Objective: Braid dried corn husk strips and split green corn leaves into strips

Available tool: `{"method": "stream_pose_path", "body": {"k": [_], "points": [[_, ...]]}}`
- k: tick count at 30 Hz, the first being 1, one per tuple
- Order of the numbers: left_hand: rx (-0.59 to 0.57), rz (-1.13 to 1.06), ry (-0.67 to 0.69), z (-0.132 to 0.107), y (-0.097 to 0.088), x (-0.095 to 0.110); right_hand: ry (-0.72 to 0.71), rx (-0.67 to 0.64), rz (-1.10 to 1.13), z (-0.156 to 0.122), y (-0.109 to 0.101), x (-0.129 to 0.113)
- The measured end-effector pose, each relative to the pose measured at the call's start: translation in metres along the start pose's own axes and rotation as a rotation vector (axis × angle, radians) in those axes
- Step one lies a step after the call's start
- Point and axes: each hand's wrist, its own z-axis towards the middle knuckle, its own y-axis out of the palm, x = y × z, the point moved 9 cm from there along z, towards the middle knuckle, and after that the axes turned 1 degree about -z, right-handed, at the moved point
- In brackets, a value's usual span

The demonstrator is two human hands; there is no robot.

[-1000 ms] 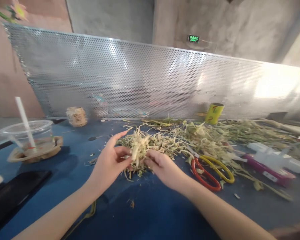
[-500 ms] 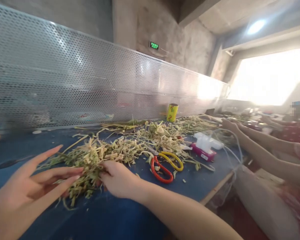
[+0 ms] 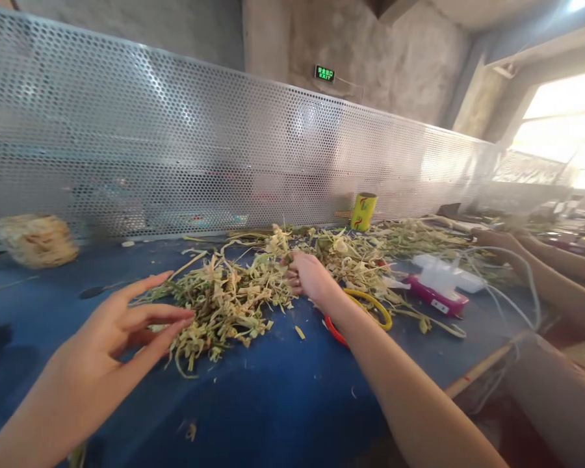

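Observation:
A heap of dry pale-green plant scraps (image 3: 224,299) lies on the blue table (image 3: 283,403). My left hand (image 3: 112,338) hovers at the heap's left edge, fingers stretched out and apart, holding nothing. My right hand (image 3: 309,279) reaches further in, at the heap's right side, with fingers curled into the scraps; what they grip is hidden. Red and yellow handled scissors (image 3: 365,312) lie just behind my right forearm, partly covered by it.
A perforated metal screen (image 3: 199,149) runs along the table's back. A yellow can (image 3: 363,211) stands by it, a pale bundle (image 3: 36,240) at left. A pink-and-white tissue pack (image 3: 441,286) and white cable (image 3: 511,279) lie right. Another person's arms (image 3: 550,266) work at far right.
The view has swung back left a little. My right hand has moved away from me, from the heap's near edge to its far right side. My left hand stays open beside the heap.

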Motion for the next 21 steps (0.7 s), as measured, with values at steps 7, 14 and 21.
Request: {"method": "stream_pose_path", "body": {"k": [7, 14, 21], "points": [[-0.155, 0.128, 0.071, -0.005, 0.014, 0.002, 0.009, 0.121, -0.263, -0.005, -0.041, 0.001], [-0.203, 0.158, 0.193, -0.011, 0.018, 0.017, -0.128, 0.039, -0.567, -0.006, -0.026, -0.007], [-0.200, 0.177, 0.292, -0.013, 0.018, 0.017, -0.219, -0.034, -0.767, -0.009, -0.018, -0.005]]}}
